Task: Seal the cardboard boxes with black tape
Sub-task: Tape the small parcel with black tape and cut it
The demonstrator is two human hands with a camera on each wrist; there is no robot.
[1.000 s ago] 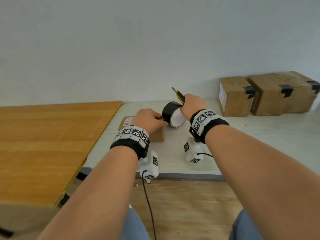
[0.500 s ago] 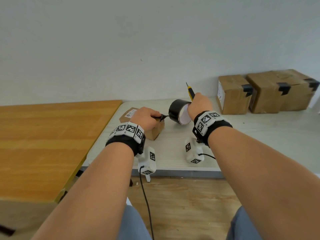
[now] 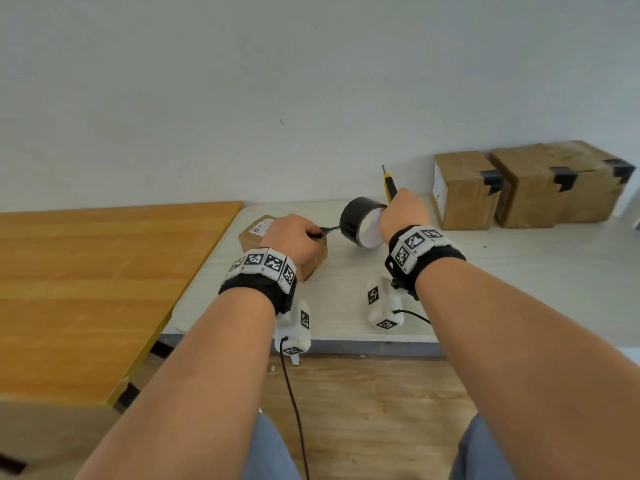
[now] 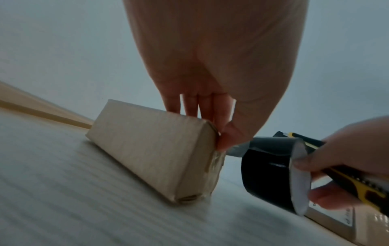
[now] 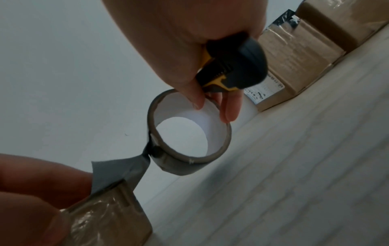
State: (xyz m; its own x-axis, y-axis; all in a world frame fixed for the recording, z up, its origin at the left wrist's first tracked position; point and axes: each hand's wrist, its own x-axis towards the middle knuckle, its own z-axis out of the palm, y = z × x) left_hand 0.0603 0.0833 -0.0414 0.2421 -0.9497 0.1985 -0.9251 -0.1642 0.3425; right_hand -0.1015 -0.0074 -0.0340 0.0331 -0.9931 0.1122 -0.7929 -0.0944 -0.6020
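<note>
A small cardboard box (image 3: 258,233) lies on the white table (image 3: 346,306). My left hand (image 3: 294,237) rests on top of it and presses the free end of the black tape (image 5: 118,171) onto its right edge with the thumb (image 4: 229,138). My right hand (image 3: 401,213) holds the black tape roll (image 3: 356,221) just right of the box, thumb inside the white core (image 5: 189,116). The same hand also grips a yellow and black utility knife (image 3: 389,185), blade pointing up. A short strip of tape stretches from roll to box.
Three taped cardboard boxes (image 3: 464,188) stand in a row against the wall at the back right. An orange wooden table (image 3: 104,271) adjoins on the left. The white table's front edge (image 3: 346,348) is near me, with bare surface to the right.
The right hand has drawn the tape roll to the right, away from the box, pulling out a short strip. The left hand stays on the box holding the tape end.
</note>
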